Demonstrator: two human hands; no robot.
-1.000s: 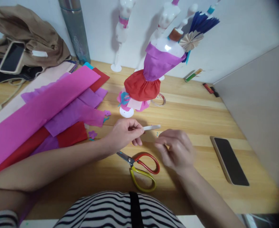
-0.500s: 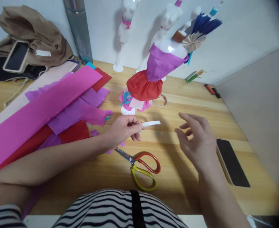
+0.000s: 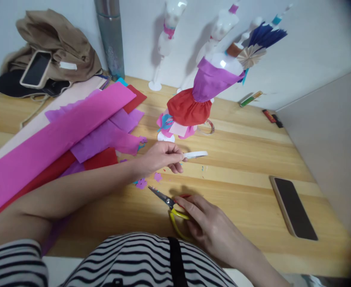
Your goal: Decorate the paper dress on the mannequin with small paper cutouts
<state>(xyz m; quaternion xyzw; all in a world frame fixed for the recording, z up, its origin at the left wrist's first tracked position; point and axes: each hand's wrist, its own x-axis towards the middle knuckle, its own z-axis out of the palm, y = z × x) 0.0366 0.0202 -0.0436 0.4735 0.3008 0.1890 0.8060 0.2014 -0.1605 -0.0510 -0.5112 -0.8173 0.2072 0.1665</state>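
My left hand (image 3: 165, 156) is closed in a pinch on one end of a thin white strip (image 3: 196, 154), which sticks out to the right above the table. Below it, scissors (image 3: 162, 196) lie on the wood with their narrow blades pointing up and left. My right hand (image 3: 211, 223) has its fingers on the red and yellow handles and covers most of the red one. Small purple paper flowers (image 3: 141, 183) and tiny scraps lie beside the blade tips. Just beyond my left hand stands a doll-like figure with a purple top (image 3: 212, 83) and red skirt (image 3: 189, 107).
Pink paper (image 3: 61, 131) and purple and red sheets are heaped at left. Behind them are a brown cloth bag (image 3: 58, 36), a phone (image 3: 36, 68) and a grey bottle (image 3: 111, 44). White figures (image 3: 165, 42) line the wall. Another phone (image 3: 295, 207) lies at right.
My right hand has come down and left from above the table onto the scissors' handles. My left hand still pinches the white strip. The whole view has shifted slightly.
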